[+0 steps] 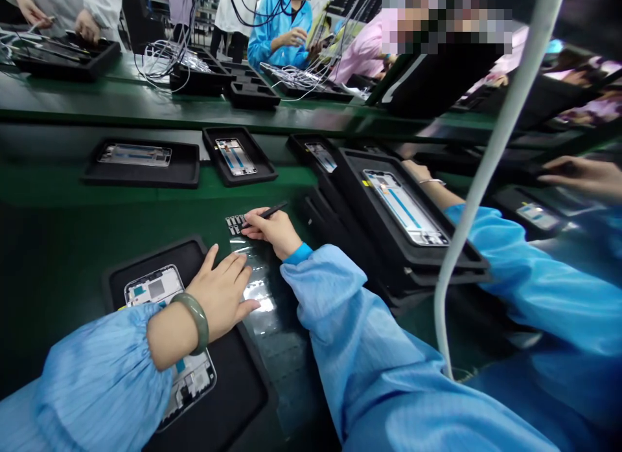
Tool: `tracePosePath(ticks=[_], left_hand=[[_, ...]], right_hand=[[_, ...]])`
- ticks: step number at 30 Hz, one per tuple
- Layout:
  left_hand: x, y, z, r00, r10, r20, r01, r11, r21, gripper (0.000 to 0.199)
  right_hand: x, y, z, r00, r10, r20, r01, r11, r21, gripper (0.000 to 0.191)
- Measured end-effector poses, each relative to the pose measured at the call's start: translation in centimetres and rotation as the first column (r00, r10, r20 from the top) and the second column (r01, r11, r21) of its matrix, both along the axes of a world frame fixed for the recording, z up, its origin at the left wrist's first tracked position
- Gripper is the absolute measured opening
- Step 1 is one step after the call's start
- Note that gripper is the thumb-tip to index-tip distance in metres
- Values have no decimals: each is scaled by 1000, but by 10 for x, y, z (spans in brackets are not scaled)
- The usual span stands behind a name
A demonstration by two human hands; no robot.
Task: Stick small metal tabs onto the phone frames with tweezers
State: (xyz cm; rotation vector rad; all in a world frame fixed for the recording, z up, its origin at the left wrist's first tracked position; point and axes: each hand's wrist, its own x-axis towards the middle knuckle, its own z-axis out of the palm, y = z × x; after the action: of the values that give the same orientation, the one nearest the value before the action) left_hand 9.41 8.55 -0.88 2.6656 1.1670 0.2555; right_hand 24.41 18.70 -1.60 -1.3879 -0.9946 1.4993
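My left hand [218, 296] lies flat with its fingers apart, over the edge of a black tray [146, 271] and onto a transparent plastic film [260, 296]. A jade bangle [197, 322] circles that wrist. Partly under the hand, a phone mid-frame [153, 287] sits in the tray, its lower part behind my forearm. My right hand [269, 230] grips a thin black pen-like tool [273, 210], whose tip is close to a small strip of dark grey parts [236, 224] on the film's far end.
A green conveyor belt [160, 199] carries black trays holding phone frames, with a tall tray stack [403, 212] to the right. A white hose [486, 180] hangs down there. A co-worker's blue-sleeved arm and hand [578, 177] reach in at right; other workers, cables and trays lie beyond.
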Motion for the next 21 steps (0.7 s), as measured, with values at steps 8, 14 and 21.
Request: tracePosePath(ticks=[8, 14, 21], left_hand=[[-21, 5, 12, 953, 66, 297, -40, 995, -91, 34], [-49, -16, 42, 726, 413, 550, -277, 908, -316, 27], [-77, -35, 56, 597, 636, 489, -223, 717, -660, 28]], right_hand=[[1, -28, 46, 952, 170, -256, -146, 983, 110, 17], [-42, -66, 62, 916, 286, -279, -231, 949, 214, 27], [-66, -76, 70, 847, 529, -59, -483, 810, 334, 26]])
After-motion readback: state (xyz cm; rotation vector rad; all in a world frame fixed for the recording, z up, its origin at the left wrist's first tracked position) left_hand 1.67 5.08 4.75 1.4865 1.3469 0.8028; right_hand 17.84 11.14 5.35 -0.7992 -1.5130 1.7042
